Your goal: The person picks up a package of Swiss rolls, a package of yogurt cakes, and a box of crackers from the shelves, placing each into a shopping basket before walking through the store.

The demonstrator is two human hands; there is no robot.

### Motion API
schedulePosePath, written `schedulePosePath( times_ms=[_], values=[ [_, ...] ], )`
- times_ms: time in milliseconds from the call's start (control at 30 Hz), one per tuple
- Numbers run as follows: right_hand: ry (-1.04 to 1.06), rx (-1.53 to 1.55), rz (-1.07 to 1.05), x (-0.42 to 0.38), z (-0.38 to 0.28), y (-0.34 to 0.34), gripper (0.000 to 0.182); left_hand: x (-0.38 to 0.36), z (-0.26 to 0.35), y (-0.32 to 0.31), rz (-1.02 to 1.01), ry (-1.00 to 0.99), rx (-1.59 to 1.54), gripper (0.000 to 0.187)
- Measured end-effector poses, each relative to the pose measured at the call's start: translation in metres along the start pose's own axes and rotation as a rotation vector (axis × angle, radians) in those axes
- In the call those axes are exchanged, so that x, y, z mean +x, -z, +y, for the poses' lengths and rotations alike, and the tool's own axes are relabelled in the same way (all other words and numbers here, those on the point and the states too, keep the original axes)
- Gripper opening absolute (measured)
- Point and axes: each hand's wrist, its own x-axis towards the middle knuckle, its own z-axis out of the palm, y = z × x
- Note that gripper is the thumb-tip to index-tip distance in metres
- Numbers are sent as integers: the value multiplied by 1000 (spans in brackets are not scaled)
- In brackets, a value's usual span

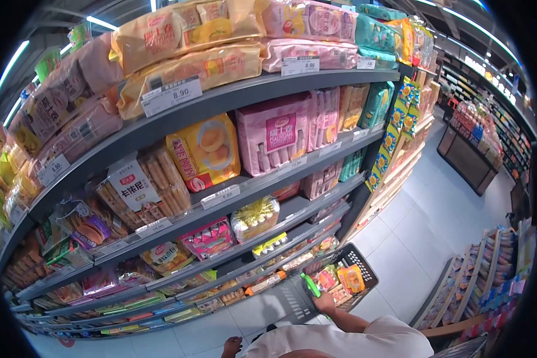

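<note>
My right hand (324, 303) is closed around the green handle (310, 285) of a dark shopping basket (369, 267) on wheels or resting low; its underside is hidden. Inside the basket lie several packaged snacks, among them an orange pack (351, 278) and a pink-and-green pack (326, 276). At the bottom edge, my left hand (232, 347) hangs beside my body, its fingers loosely bent and partly apart, with nothing visible in it. The lower shelves of packaged bakery goods are nearest to it, without contact.
A long dark shelf unit (221, 89) fills the left and middle, stacked with packaged cakes and price tags. Sunflower-printed snack packs (391, 140) hang at its end. Pale floor tiles (394, 238) form the aisle. A slanted rack (477, 280) stands at right, a display bin (468, 152) farther back.
</note>
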Motion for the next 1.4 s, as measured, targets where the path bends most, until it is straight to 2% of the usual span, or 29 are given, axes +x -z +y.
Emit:
schedulePosePath(
  times_ms=[100, 200, 267, 400, 467, 567, 633, 667, 700, 800, 933, 1033, 1167, 1233, 1333, 1400],
  values=[
    [23, -13, -27, 2, 4, -1, 43, -1, 19, -15, 18, -5, 57, 60],
    [23, -1, -52, 5, 11, 0, 44, -4, 39, -37, -80, -99, 231, 60],
    [48, 10, -31, 6, 16, -2, 44, -10, 45, -54, -46, -89, 110, 59],
    [101, 90, -40, 5, 22, -1, 45, -4, 53, -71, -101, -140, 114, 58],
    [133, 128, -58, 11, 25, -1, 47, -10, 56, -87, -50, -61, 6, 56],
    [73, 137, -65, 9, 21, 4, 45, -13, 62, -103, -114, -93, -128, 54],
    [78, 152, -81, 11, 18, 10, 48, 0, 83, -97, -194, -223, -41, 49],
    [84, 173, -82, 14, 21, 7, 48, -7, 102, -98, -140, -296, -67, 46],
    [86, 198, -82, 15, 22, 3, 48, -13, 126, -94, -89, -368, -87, 43],
    [-1, 233, -94, 18, 13, 8, 47, -58, 235, -87, -110, -597, -188, 38],
    [17, 243, -102, 26, 9, 3, 47, -178, 401, -94, -101, -895, -192, 38],
    [26, 267, -104, 23, 0, 17, 48, -260, 483, -99, -142, -1096, -126, 42],
    [21, 310, -91, 34, -1, 7, 51, -367, 550, -112, -207, -1445, -55, 41],
    [16, 322, -91, 36, -1, 3, 50, -422, 575, -120, -170, -1621, 53, 44],
    [54, 319, -43, 43, 1, -4, 49, -481, 599, -131, -166, -1957, 134, 59],
    [35, 324, -41, 45, 1, -4, 49, -513, 614, -137, -258, -2180, 224, 67]
  ],
)
